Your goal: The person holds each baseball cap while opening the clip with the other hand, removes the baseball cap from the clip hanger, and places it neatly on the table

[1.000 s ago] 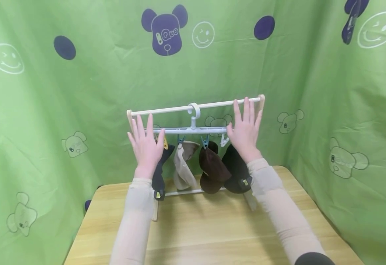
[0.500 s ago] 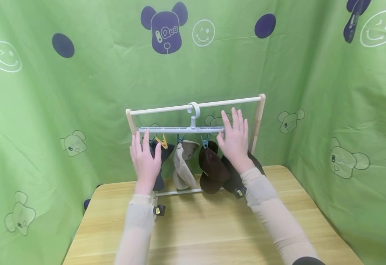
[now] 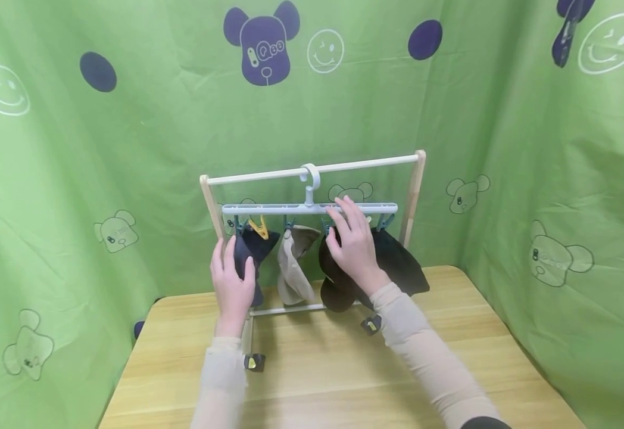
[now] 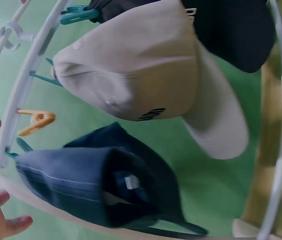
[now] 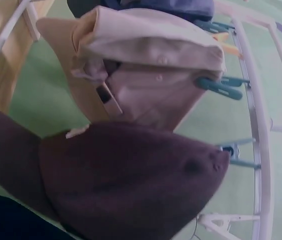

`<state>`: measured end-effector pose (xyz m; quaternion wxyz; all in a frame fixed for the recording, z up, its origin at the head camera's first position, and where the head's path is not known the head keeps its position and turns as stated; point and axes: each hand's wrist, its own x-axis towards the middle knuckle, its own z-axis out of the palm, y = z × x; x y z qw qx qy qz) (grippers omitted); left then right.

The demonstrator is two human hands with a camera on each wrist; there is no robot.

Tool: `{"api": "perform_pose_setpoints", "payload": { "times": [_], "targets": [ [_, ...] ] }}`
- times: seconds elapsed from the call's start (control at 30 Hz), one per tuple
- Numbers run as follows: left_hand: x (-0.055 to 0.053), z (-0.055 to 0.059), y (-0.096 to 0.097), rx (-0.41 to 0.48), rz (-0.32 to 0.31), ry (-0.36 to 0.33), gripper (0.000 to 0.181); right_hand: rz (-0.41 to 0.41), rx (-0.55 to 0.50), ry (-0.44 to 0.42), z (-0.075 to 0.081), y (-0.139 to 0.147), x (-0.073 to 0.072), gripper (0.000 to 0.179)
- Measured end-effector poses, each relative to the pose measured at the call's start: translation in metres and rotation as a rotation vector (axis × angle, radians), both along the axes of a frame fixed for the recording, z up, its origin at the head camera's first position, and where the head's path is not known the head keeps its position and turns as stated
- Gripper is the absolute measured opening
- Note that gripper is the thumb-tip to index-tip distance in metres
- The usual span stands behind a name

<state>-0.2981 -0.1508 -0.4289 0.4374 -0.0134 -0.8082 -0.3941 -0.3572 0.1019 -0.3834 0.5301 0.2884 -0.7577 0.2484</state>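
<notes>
A pale blue clip hanger (image 3: pixel 269 209) hangs by its hook from the white rail (image 3: pixel 365 164) of a small rack. Clipped below it are a navy hat (image 4: pixel 81 172), a beige cap (image 4: pixel 131 65), a brown cap (image 5: pixel 121 175) and a black cap (image 3: pixel 400 262). My left hand (image 3: pixel 233 292) is in front of the navy hat, fingers loosely spread and holding nothing. My right hand (image 3: pixel 356 244) overlaps the hanger bar and hides part of the brown cap; its fingers are loosely bent. Whether its fingertips touch the bar, I cannot tell.
Teal clips (image 5: pixel 221 87) grip the hats. An orange clip (image 4: pixel 37 121) and a white clip (image 5: pixel 221 222) also hang from the bar. The rack's wooden post (image 3: pixel 412 199) stands on a wooden table (image 3: pixel 312 381), with green printed curtain (image 3: pixel 130 149) around it.
Both hands have come down from the rack's top rail. The left sank to the navy hat's level; the right moved down and left in front of the brown cap. The hats hang in place.
</notes>
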Motion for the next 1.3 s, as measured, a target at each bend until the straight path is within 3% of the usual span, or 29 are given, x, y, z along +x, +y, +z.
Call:
{"api": "perform_pose_setpoints", "payload": {
  "times": [0.13,0.27,0.43,0.63,0.97,1.3],
  "targets": [
    [0.003,-0.012,0.002,0.069,-0.034,0.021,0.052,0.031,-0.004,0.01,-0.005,-0.01,-0.001,0.042],
    [0.003,-0.024,0.005,0.07,-0.05,0.066,0.05,0.055,0.006,-0.004,-0.011,-0.02,-0.002,0.04],
    [0.002,-0.037,0.006,0.078,-0.064,0.073,0.049,0.079,0.033,-0.023,-0.016,-0.033,0.0,0.037],
    [0.002,-0.044,0.006,0.078,-0.081,0.035,0.047,0.102,0.048,-0.023,-0.018,-0.048,0.003,0.038],
    [-0.002,-0.053,0.002,0.019,-0.079,0.039,0.052,0.13,0.064,-0.05,-0.019,-0.069,0.007,0.035],
    [0.001,-0.063,0.001,-0.011,-0.072,0.034,0.056,0.185,0.083,-0.143,-0.016,-0.09,0.015,0.036]
  ]
}}
